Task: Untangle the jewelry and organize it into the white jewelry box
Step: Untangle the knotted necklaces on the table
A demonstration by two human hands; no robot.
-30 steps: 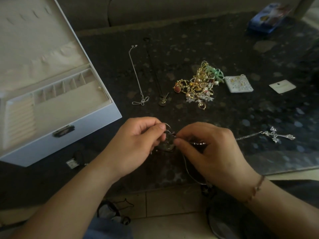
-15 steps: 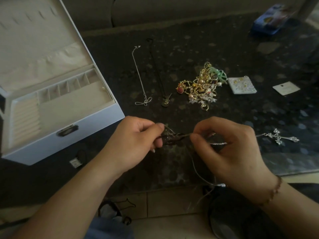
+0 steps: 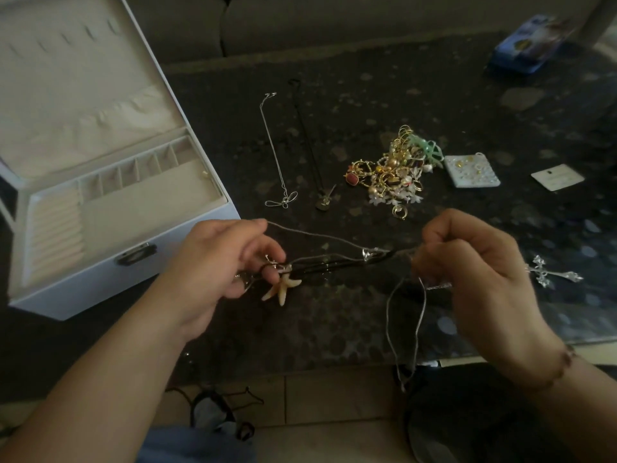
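A knot of tangled necklaces (image 3: 340, 262), dark cords and thin silver chains, is stretched between my two hands above the dark table. My left hand (image 3: 220, 262) pinches its left end, where a pale starfish pendant (image 3: 282, 289) hangs. My right hand (image 3: 467, 262) pinches the right end, and a silver chain loop (image 3: 409, 332) dangles below it over the table edge. The white jewelry box (image 3: 110, 195) stands open at the left, its compartments showing. A pile of gold and pearl jewelry (image 3: 397, 172) lies behind my hands.
Two straightened necklaces, a silver one (image 3: 277, 152) and a dark one (image 3: 312, 145), lie between box and pile. A silver cross pendant (image 3: 547, 274) lies right of my right hand. An earring card (image 3: 472, 170), a white tag (image 3: 557, 177) and a blue box (image 3: 531, 45) sit farther back.
My hands have pulled apart, left hand leftward and right hand rightward, drawing the tangle out into a long strand. The starfish pendant and the dangling chain loop have come into sight.
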